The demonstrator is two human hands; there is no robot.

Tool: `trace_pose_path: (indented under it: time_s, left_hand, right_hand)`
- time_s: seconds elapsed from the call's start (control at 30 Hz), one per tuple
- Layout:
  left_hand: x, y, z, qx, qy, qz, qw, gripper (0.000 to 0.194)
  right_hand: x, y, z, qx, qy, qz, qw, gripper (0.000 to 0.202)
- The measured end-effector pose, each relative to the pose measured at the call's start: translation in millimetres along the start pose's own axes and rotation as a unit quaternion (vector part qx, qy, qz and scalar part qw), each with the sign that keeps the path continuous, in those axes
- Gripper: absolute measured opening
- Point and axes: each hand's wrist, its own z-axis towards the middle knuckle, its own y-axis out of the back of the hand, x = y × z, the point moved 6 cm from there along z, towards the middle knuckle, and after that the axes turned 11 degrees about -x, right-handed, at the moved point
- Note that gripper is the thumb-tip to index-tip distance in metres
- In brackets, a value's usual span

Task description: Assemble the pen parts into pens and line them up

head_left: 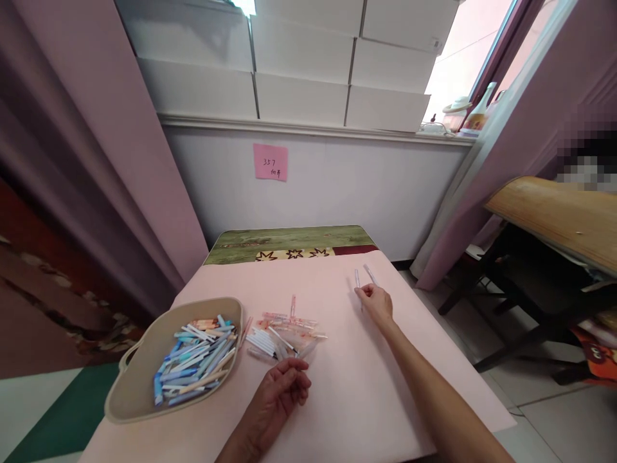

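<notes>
My right hand is at the right side of the table, its fingers pinching a slim, pale translucent pen that stands nearly upright. Just beyond it lies a second pale pen, partly hidden by the hand. My left hand has its fingers curled in with nothing seen in them, close to the near edge of a loose pile. That pile holds clear pen barrels with pink-orange parts and several white pen refills. One pinkish barrel points away from the pile's far side.
A beige basket full of blue, white and orange pens stands at the left. Pink paper covers the table, with a patterned green strip along the back. White boxes line the sill; a wooden desk is at right.
</notes>
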Motion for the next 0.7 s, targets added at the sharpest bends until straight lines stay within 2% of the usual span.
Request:
trace_pose_path:
  time_s: [0.07, 0.17, 0.37, 0.57, 0.63, 0.7]
  left_hand:
    - [0.3, -1.0, 0.9, 0.005, 0.003, -0.009, 1.000, 0.021]
    - [1.0, -1.1, 1.6, 0.007, 0.008, -0.021, 1.000, 0.021]
    - [5.0, 1.6, 2.4, 0.014, 0.018, -0.018, 1.000, 0.016]
    - [7.8, 3.0, 2.2, 0.029, 0.016, -0.009, 0.999, 0.016]
    - [9.6, 3.8, 1.7, 0.034, 0.018, -0.003, 0.999, 0.016]
    - [11.4, 4.5, 1.3, 0.045, 0.016, 0.004, 0.999, 0.016]
  right_hand:
    - [-10.2, 5.2, 25.0, -0.023, 0.000, -0.079, 0.997, 0.026]
    - [-14.9, -0.3, 52.6, -0.030, 0.006, -0.169, 0.985, 0.021]
    - [-13.6, -18.7, 80.5, -0.017, 0.029, -0.266, 0.963, 0.020]
    - [-7.6, -12.6, 72.4, -0.025, 0.074, -0.273, 0.959, 0.027]
    - [0.0, -11.2, 55.8, -0.025, 0.095, -0.258, 0.961, 0.028]
    - [10.2, -12.9, 27.5, -0.015, 0.122, -0.224, 0.967, 0.027]
